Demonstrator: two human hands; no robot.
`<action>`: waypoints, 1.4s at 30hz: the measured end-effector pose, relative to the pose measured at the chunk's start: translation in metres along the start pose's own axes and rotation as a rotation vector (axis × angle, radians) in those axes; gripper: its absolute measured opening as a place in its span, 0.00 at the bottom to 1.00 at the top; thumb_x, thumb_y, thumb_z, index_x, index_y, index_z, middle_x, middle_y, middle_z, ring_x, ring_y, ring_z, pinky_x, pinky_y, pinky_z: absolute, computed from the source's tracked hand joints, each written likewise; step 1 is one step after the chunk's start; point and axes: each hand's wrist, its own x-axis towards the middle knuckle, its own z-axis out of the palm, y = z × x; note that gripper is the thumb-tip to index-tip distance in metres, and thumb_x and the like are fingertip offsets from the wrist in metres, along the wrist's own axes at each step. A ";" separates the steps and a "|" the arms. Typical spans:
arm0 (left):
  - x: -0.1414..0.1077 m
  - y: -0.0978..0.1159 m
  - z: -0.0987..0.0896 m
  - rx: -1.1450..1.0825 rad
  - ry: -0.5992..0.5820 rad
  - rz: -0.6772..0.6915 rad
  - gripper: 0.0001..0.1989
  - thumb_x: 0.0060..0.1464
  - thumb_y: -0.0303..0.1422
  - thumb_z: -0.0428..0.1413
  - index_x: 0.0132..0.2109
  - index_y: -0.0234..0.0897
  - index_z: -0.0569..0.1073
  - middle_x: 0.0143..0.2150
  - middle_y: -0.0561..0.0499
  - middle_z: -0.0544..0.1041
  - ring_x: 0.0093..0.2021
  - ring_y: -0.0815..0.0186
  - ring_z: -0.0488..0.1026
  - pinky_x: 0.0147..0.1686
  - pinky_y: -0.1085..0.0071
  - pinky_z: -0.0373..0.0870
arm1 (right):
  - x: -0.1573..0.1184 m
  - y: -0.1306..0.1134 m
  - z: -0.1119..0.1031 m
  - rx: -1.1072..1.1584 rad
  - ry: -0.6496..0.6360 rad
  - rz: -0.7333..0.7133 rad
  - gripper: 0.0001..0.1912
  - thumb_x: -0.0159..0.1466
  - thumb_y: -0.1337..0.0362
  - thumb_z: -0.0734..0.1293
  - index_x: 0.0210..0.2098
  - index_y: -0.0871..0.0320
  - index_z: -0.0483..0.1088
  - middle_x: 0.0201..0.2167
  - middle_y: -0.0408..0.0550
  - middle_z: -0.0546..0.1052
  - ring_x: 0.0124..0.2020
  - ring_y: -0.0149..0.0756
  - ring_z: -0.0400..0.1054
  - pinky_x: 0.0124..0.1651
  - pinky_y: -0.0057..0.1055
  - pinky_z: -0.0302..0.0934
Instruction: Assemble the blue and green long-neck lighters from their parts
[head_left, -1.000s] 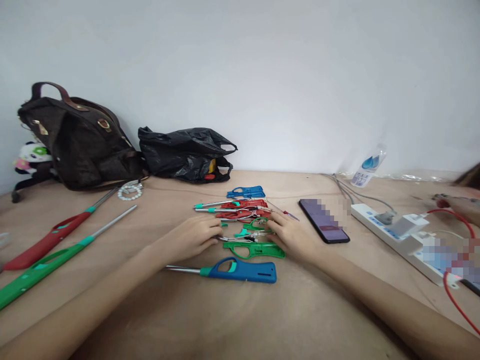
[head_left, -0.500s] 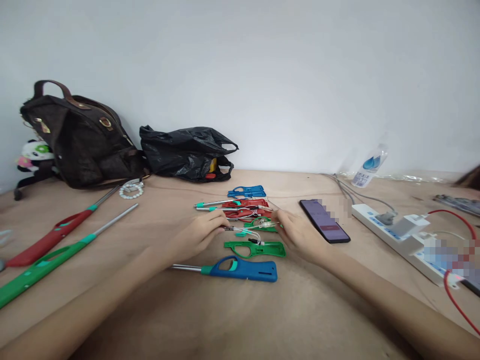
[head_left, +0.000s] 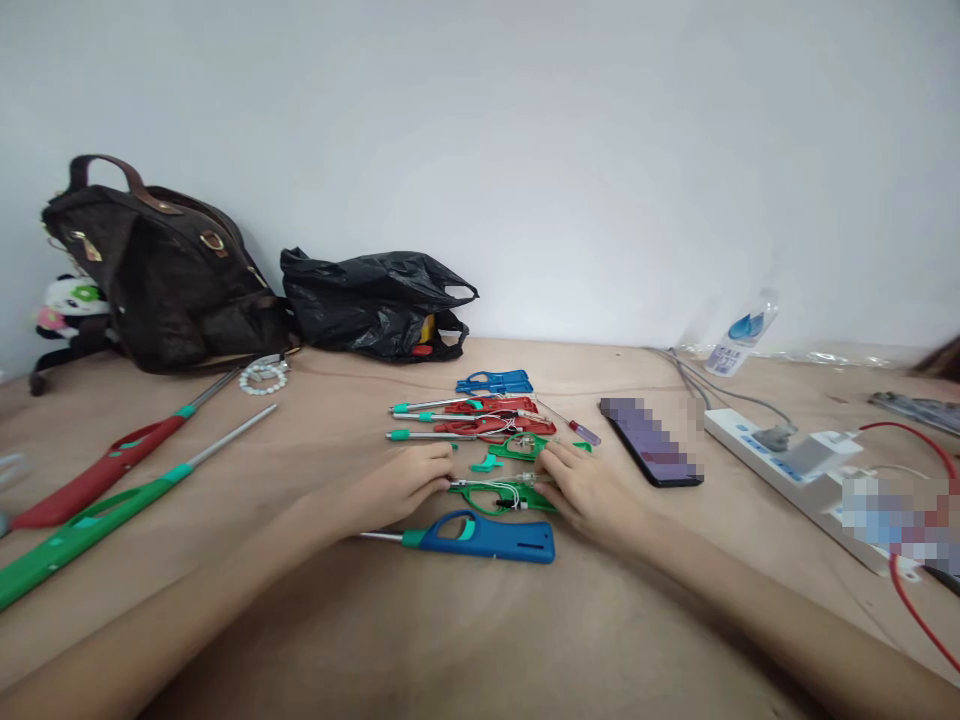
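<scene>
White-wired lighter core with a clear plastic body (head_left: 527, 480), held level between my hands, just over or in a hollow green plastic half-shell; contact is hard to tell. The tan counter (head_left: 420, 640) carries all the parts, spread flat, presumably so each stays in reach. My right hand (head_left: 577, 485) is closed at the fingertips on the clear body; my left hand (head_left: 409, 475) pinches the thin front end. Held at both ends, the core probably cannot twist against the shell. The whole blue plastic lighter with a steel barrel (head_left: 487, 537) lies nearest me, apart from the opened pieces. Beyond my hands, opened red plastic lighters (head_left: 519, 405) lie side by side, barrels leftward, an order that likely avoids mixing parts. The green half-shell (head_left: 536, 500) lies lengthwise beneath the core, matching its direction. The purple-handled screwdriver (head_left: 585, 432) rests beyond my right hand. Smallest, a loose teal plastic trigger (head_left: 487, 463) sits between both hands, just beyond the core.
</scene>
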 end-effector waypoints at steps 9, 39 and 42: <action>-0.002 -0.010 0.006 -0.033 0.044 0.033 0.09 0.62 0.27 0.47 0.42 0.38 0.72 0.41 0.51 0.75 0.40 0.63 0.72 0.38 0.71 0.64 | -0.002 0.000 0.001 -0.019 -0.033 -0.042 0.01 0.65 0.67 0.62 0.36 0.58 0.64 0.38 0.52 0.70 0.40 0.43 0.65 0.41 0.40 0.63; -0.003 -0.001 -0.002 0.028 0.059 0.102 0.12 0.63 0.29 0.44 0.42 0.39 0.72 0.41 0.50 0.74 0.38 0.64 0.71 0.37 0.72 0.65 | -0.002 -0.001 0.003 0.119 0.097 -0.116 0.16 0.67 0.73 0.54 0.52 0.59 0.61 0.43 0.54 0.68 0.41 0.40 0.68 0.40 0.38 0.69; -0.004 0.001 -0.003 0.033 0.054 0.111 0.12 0.63 0.29 0.44 0.44 0.40 0.72 0.43 0.49 0.74 0.41 0.63 0.71 0.39 0.71 0.65 | -0.002 -0.001 0.004 0.117 0.062 -0.133 0.20 0.66 0.75 0.51 0.55 0.58 0.59 0.43 0.53 0.66 0.40 0.38 0.67 0.39 0.37 0.69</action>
